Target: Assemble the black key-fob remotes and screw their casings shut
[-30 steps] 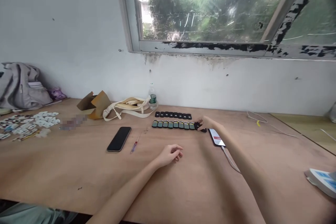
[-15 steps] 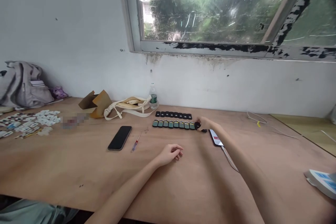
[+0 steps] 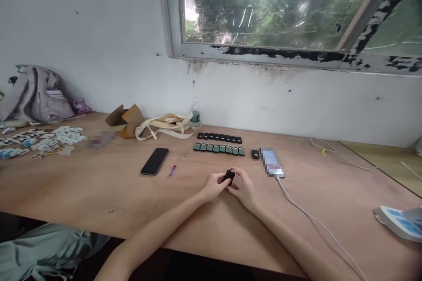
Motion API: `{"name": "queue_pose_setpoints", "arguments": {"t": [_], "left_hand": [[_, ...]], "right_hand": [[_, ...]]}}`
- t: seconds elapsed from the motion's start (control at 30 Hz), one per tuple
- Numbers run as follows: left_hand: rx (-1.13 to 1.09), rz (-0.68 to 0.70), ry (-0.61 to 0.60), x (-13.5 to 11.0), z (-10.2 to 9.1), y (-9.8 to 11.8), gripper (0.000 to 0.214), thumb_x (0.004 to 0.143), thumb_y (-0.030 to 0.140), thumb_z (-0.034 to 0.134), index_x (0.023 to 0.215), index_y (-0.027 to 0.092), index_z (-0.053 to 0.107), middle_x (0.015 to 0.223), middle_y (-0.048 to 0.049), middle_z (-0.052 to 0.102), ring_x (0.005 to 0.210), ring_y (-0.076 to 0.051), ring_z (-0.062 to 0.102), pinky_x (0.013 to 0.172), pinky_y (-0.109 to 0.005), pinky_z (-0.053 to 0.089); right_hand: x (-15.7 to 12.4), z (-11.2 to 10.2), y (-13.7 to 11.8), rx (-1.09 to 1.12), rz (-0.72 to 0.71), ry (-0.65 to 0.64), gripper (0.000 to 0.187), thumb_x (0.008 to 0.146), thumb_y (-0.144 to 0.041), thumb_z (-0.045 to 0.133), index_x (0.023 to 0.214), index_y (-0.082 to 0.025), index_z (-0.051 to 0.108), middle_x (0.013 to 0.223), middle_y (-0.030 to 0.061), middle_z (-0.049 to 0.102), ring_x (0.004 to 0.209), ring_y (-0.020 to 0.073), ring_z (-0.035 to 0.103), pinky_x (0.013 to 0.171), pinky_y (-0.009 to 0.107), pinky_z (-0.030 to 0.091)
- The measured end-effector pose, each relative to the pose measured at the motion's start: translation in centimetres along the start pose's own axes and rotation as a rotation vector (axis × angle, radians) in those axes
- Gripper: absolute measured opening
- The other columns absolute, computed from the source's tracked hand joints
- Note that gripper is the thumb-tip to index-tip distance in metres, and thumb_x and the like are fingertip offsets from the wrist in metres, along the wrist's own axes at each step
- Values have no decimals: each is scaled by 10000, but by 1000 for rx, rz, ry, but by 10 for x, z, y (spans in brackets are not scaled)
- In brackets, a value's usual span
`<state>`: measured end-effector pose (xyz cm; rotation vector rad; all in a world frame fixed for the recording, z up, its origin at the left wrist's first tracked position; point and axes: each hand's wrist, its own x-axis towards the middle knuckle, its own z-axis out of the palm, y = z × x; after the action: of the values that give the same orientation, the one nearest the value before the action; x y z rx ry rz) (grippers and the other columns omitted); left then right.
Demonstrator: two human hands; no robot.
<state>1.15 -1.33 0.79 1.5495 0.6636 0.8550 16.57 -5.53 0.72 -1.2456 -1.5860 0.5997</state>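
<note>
Head camera looks down on a sanded plywood table (image 3: 184, 202), its pale grain running under both forearms. A small black piece (image 3: 229, 176), matte and rounded, too small to make out in detail, sits pinched between the fingertips of the left hand (image 3: 214, 185) and the right hand (image 3: 242, 186), just above the tabletop. Both wrists angle inward and the hands nearly meet around it, curled and grasping, not clenched into fists. At 12 o'clock from the hands lie two straight rows: glossy teal-topped rectangular modules (image 3: 219, 148) in front, flat black perforated strips (image 3: 219, 138) behind. A lone black oval part (image 3: 255, 154) rests at 1 o'clock, just beside a blurred slab-shaped device (image 3: 272, 162) with a white cable (image 3: 311, 215) trailing toward 4 o'clock. At 10 o'clock are a black glass smartphone (image 3: 154, 161) and a thin red-handled screwdriver (image 3: 173, 169). Farther toward 11 o'clock stand a clear water bottle (image 3: 195, 116), a cream canvas bag (image 3: 165, 125) and folded cardboard (image 3: 125, 120). Scattered white pieces (image 3: 56, 138) and a grey fabric backpack (image 3: 36, 96) lie at 9 to 10 o'clock.
</note>
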Motion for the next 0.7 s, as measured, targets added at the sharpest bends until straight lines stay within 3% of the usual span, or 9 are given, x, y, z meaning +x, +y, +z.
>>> {"name": "queue_pose_setpoints", "arguments": {"t": [0.1, 0.23, 0.33, 0.57, 0.7], "left_hand": [[205, 72, 5, -3, -3, 4, 408, 887, 394, 514, 1191, 143, 621, 1166, -93, 663, 1048, -262, 617, 916, -361, 475], [457, 202, -40, -3, -12, 4, 395, 906, 353, 474, 1264, 218, 571, 1252, -59, 620, 1128, -238, 586, 985, -349, 439], [584, 255, -53, -2, -17, -3, 407, 906, 328, 471, 1292, 215, 536, 1252, -75, 616, 1128, -241, 579, 992, -375, 432], [641, 323, -86, -5, -17, -7, 389, 921, 302, 429, 1268, 175, 550, 1210, -117, 631, 1105, -248, 581, 1000, -401, 423], [487, 221, 24, -6, -14, 2, 406, 880, 350, 528, 1259, 207, 559, 1191, -86, 647, 1072, -241, 604, 966, -381, 457]], "right_hand": [[0, -7, 8, 174, 93, -28, 475, 713, -338, 713, 1141, -268, 519, 1148, 78, 624, 1023, 247, 624, 882, 432, 517], [6, -22, 7, 216, 167, -65, 256, 732, -392, 689, 932, -239, 640, 958, 53, 695, 894, 237, 662, 839, 425, 524], [6, -28, 1, 236, 201, -81, 205, 701, -377, 713, 840, -238, 655, 881, 33, 712, 854, 236, 669, 816, 411, 517], [6, -31, 7, 286, 166, -103, 213, 675, -359, 744, 716, -211, 595, 793, 14, 685, 760, 205, 634, 699, 334, 486], [6, -34, 3, 304, 172, -103, 233, 684, -380, 738, 724, -213, 581, 747, -7, 649, 702, 178, 596, 656, 305, 456]]}}
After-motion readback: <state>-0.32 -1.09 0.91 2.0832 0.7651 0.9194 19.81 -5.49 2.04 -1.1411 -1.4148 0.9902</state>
